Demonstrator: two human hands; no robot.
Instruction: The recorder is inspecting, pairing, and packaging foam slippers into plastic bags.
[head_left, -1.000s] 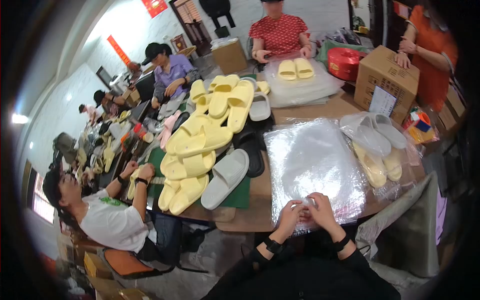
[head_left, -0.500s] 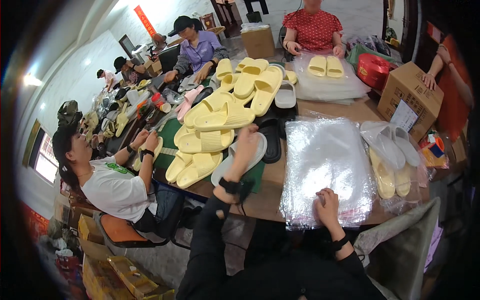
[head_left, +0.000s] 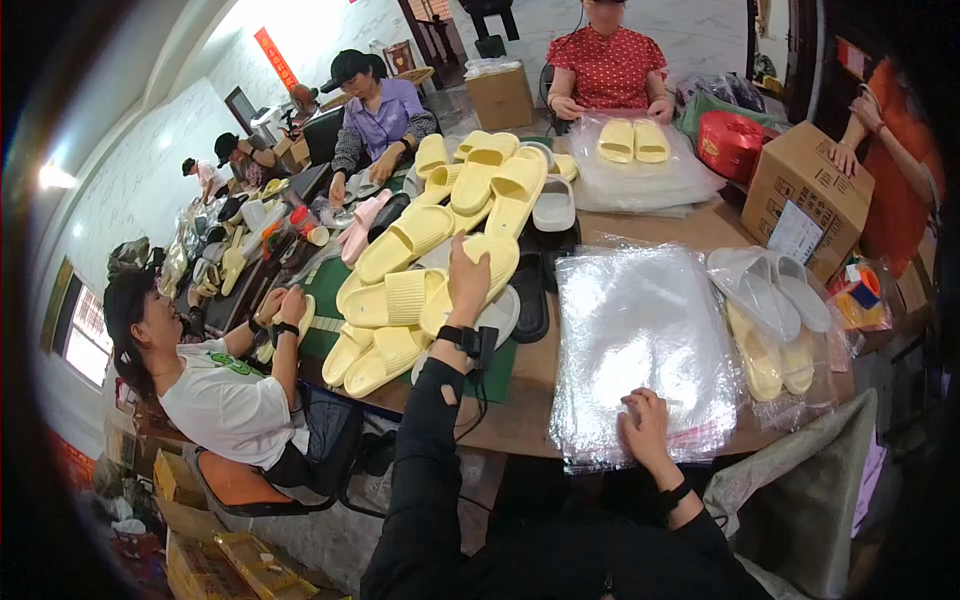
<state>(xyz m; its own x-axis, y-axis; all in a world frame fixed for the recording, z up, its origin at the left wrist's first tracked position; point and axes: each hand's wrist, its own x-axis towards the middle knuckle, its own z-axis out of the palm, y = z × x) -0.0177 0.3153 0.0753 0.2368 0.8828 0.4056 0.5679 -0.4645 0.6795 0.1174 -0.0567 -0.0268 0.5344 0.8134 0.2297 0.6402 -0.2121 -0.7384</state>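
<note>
My left hand (head_left: 468,285) grips a pale yellow slipper (head_left: 500,262), which is tilted over the front of a heap of similar yellow slippers (head_left: 405,243). A light grey slipper (head_left: 505,315) lies partly hidden under it, and a black slipper (head_left: 533,300) is just to the right. On the stack of clear plastic bags (head_left: 640,320), my right hand (head_left: 645,425) rests near the front edge. Its fingers are loosely bent and apart, with nothing seen in them.
Bagged grey and yellow slippers (head_left: 770,300) lie right of the bags, near a cardboard box (head_left: 810,195) and a tape roll (head_left: 862,288). A person in white (head_left: 235,390) sits at left; another in red (head_left: 608,70) sits across. A grey cloth-like bin (head_left: 810,490) stands at front right.
My left hand has closed on a yellow slipper from the heap and turned it upward from its flat position. My right hand has stayed on the bags. The whole view has shifted slightly.
</note>
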